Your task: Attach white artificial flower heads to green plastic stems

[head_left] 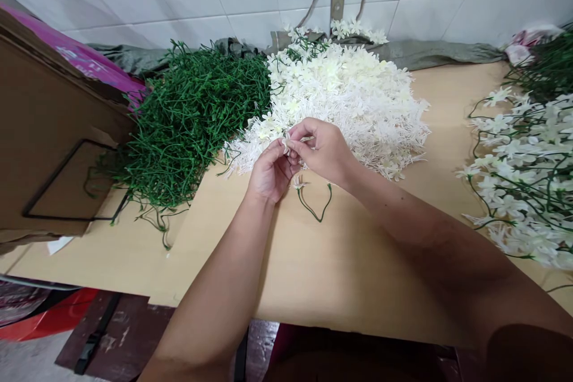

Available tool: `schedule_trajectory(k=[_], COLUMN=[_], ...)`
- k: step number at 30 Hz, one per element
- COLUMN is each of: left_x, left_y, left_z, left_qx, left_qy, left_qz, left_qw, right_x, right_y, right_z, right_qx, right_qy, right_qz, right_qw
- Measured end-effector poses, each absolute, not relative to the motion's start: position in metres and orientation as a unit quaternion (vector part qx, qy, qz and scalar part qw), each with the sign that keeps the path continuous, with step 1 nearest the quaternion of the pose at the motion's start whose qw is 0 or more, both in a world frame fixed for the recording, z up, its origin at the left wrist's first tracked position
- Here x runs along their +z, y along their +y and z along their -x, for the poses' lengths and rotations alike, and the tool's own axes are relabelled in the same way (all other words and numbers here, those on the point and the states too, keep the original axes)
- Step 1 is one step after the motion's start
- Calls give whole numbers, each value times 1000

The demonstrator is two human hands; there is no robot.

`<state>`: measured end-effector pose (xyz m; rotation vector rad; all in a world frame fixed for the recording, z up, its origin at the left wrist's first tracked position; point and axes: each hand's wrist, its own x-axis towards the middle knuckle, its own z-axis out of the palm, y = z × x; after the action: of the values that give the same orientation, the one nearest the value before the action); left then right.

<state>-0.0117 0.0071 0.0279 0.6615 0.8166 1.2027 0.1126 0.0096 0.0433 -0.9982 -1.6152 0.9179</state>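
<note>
Two heaps fed the work: green stems [188,113] at the left, loose white blossoms [349,101] behind the hands. The left hand [268,173] pinched a green stem [313,206], its tail trailing onto the wooden table [340,268]. The right hand [324,149] pinched a small white flower [286,142] at the stem's tip, fingers narrow. Pressing straight on, stem held near its tip, would likely seat it best. Finished sprays [523,173] lay far right.

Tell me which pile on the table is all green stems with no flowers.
The left pile, beside the cardboard box. The middle pile is white blossoms; the right one mixes both.
</note>
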Motion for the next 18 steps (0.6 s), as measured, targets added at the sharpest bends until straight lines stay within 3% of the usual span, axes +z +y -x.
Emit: schedule_trajectory(k=[10,18], left_x=[23,23], left_y=[8,11], left_z=[12,14], left_qx=[556,618], left_qy=[367,380], left_qz=[-319,-346], left_qw=[674,595], right_x=[46,38], right_y=[10,20], right_z=[-112,-117], right_qx=[402,455], right_qy=[-653,-599], right_qz=[417,408], right_qw=[488,517])
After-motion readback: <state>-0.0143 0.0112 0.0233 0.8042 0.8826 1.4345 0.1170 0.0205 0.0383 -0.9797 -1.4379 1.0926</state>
